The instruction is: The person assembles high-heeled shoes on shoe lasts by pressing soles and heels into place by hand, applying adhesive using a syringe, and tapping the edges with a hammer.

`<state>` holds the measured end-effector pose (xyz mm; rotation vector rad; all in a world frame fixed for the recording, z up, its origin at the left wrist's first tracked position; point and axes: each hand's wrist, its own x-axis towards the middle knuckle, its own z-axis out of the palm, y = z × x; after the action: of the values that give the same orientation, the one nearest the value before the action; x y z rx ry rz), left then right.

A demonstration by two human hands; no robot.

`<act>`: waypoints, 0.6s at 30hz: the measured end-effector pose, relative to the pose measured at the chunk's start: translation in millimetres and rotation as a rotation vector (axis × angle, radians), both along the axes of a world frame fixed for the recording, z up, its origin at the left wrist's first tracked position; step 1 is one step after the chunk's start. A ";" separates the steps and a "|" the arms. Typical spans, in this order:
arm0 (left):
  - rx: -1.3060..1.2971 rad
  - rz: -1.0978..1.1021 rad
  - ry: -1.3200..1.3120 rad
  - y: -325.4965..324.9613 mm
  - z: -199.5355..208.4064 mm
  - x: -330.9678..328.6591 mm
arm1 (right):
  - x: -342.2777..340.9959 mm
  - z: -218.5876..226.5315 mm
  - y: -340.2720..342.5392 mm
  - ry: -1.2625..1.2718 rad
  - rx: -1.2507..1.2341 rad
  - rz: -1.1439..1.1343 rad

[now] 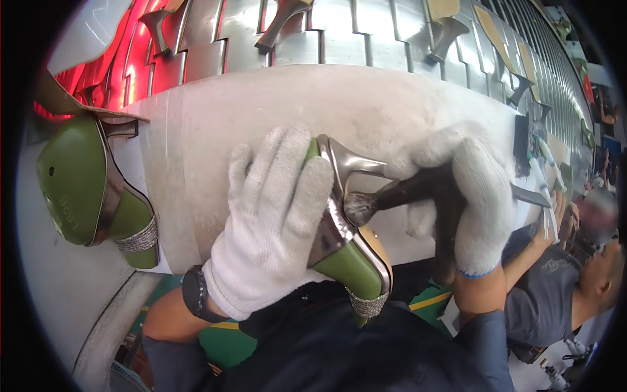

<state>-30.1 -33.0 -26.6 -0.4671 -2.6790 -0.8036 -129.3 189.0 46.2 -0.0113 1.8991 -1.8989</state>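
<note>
A green high-heeled shoe (356,268) with a shiny metallic sole edge, a flared heel and a sparkling band lies on its side in front of me. My left hand (271,222), in a white knit glove, presses on it with long, bent fingers and steadies it. In my right hand (480,189), gloved too, is a dark hammer (447,215), with the fingers wrapped around it. The hammer's rounded face (360,208) rests at or very close to the metallic part by the heel. Some of the shoe's upper is hidden under my left hand.
Another green shoe (78,176) stands at the left edge of the pale worktop (196,144). Beyond runs a metal slat conveyor (339,32) carrying several heeled soles, with red light at its left. Brushes (542,173) lie at the right, where a co-worker (555,281) sits.
</note>
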 end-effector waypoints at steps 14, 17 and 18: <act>0.024 -0.058 0.091 -5.5 -4.0 -8.7 | -12.1 2.7 6.7 0.027 0.031 0.107; 0.047 -0.062 -0.030 1.1 12.0 -8.6 | -9.8 -4.5 15.9 0.000 0.007 0.135; 0.039 -0.069 -0.033 1.0 9.4 -7.4 | -10.1 -9.1 19.5 0.090 0.047 0.166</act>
<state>-37.5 -32.0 -17.2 -0.5437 -2.6846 -0.8892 -139.4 208.5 37.1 -0.2364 1.9358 -1.7700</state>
